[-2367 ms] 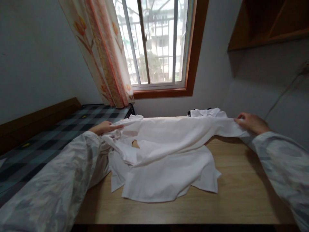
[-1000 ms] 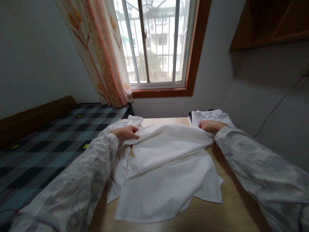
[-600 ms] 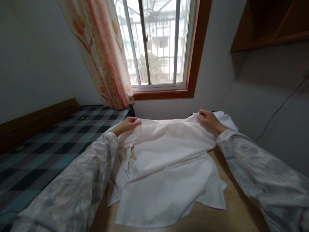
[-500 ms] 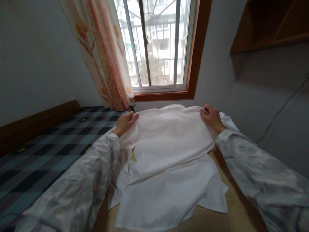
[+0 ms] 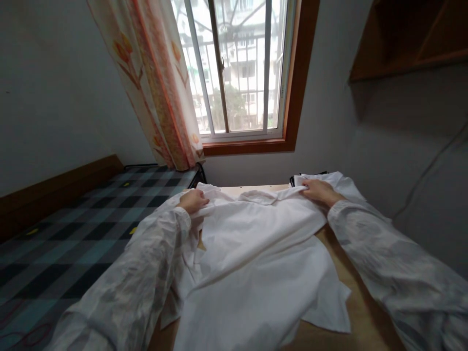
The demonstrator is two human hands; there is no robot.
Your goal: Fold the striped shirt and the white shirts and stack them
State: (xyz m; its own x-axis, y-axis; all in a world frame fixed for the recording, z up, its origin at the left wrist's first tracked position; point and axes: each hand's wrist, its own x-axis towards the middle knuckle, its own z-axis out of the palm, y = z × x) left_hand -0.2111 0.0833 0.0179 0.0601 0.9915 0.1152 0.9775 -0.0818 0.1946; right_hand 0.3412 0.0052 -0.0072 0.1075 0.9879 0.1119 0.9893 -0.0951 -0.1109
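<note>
A white shirt [image 5: 256, 263] lies spread on a light wooden table [image 5: 351, 273], its collar [image 5: 261, 196] at the far edge toward the window. My left hand [image 5: 193, 200] grips the shirt's left shoulder, fingers closed on the cloth. My right hand [image 5: 319, 190] pinches the right shoulder beside the collar. Both shoulders rest low on the table. The hem hangs toward me over the near edge.
A folded pile of white and dark clothes [image 5: 329, 178] sits at the table's far right, behind my right hand. A bed with a checked cover [image 5: 80, 229] lies left of the table. A window [image 5: 237, 68], a flowered curtain [image 5: 157, 87] and a wooden wall shelf [image 5: 405, 39] are beyond.
My hands moved inward from the sleeves to the shoulders, lifted the top of the shirt off the table, then lowered it again so the collar lies flat.
</note>
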